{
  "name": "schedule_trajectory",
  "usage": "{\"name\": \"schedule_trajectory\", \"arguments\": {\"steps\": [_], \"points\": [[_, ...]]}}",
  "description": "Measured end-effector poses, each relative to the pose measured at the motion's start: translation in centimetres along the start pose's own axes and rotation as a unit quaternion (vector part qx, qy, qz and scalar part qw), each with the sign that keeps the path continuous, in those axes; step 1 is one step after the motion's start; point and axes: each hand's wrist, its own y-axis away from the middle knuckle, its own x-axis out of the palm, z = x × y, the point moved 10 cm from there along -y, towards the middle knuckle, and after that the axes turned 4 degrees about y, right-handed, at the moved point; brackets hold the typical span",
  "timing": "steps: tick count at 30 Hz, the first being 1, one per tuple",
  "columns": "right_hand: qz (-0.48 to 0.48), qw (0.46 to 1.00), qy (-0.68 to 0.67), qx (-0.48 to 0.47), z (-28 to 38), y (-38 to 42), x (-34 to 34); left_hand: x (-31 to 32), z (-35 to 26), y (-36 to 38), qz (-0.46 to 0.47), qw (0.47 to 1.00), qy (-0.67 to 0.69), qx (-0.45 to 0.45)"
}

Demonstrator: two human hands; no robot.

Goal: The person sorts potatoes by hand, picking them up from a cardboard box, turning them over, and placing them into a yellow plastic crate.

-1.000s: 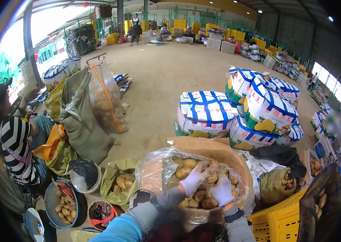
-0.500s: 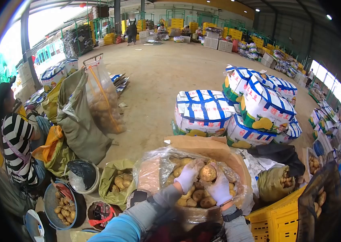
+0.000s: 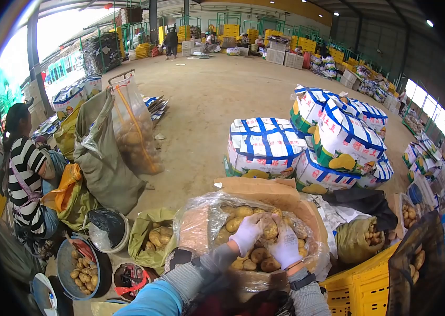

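Note:
Both of my hands wear white gloves over a cardboard box [image 3: 314, 216] lined with clear plastic [image 3: 201, 210] and filled with potatoes [image 3: 258, 255]. One potato [image 3: 270, 229] is held between them. My left hand [image 3: 247, 231] has its fingers closed against the potato's left side, and my right hand [image 3: 287, 246] grips it from the right. Other potatoes lie below and around the hands inside the plastic.
Tied white-and-blue bags [image 3: 264, 147] stand beyond the box. To the left are a green sack of potatoes [image 3: 151, 237], a blue basin [image 3: 63, 268], tall sacks [image 3: 101, 152] and a seated person [image 3: 25, 174]. A yellow crate [image 3: 362, 284] is at the right.
The held potato has turned slightly and sits a little lower between my hands. At the left, the person in stripes has shifted and sits more upright.

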Motion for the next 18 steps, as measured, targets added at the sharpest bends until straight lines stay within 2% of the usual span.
{"name": "schedule_trajectory", "arguments": {"steps": [4,7,8,10,11,13,14,16,18], "points": [[0.003,1.0,0.003,-0.021,0.4,-0.1,-0.1,-0.5,-0.4,0.6,-0.037,0.998,0.034,-0.044],[0.001,0.999,0.008,-0.033,1.3,-0.2,-0.7,-1.5,2.3,-0.7,-0.06,0.981,0.182,-0.014],[0.002,0.999,0.012,-0.037,1.6,-0.3,-0.9,-1.7,3.1,-1.1,-0.049,0.986,0.161,-0.012],[-0.014,0.999,-0.051,-0.006,0.9,-0.4,-1.5,-1.7,3.2,-1.4,-0.022,0.993,0.116,-0.01],[-0.022,0.996,-0.083,0.01,0.6,-0.3,-1.7,-1.2,4.0,-1.4,-0.014,0.987,0.157,-0.037],[-0.075,0.955,-0.279,0.07,-1.4,-0.4,-1.8,0.1,3.6,-0.7,0.002,0.967,0.239,-0.09],[-0.1,0.917,-0.374,0.099,-2.3,-0.4,-1.7,1.0,2.5,-0.3,0.03,0.964,0.251,-0.085],[-0.089,0.925,-0.345,0.132,-3.0,-0.3,-2.3,2.8,-0.2,0.9,0.088,0.954,0.276,-0.077],[-0.072,0.925,-0.327,0.177,-5.5,0.0,-1.3,3.8,-1.6,1.5,0.113,0.967,0.212,-0.081]]}}
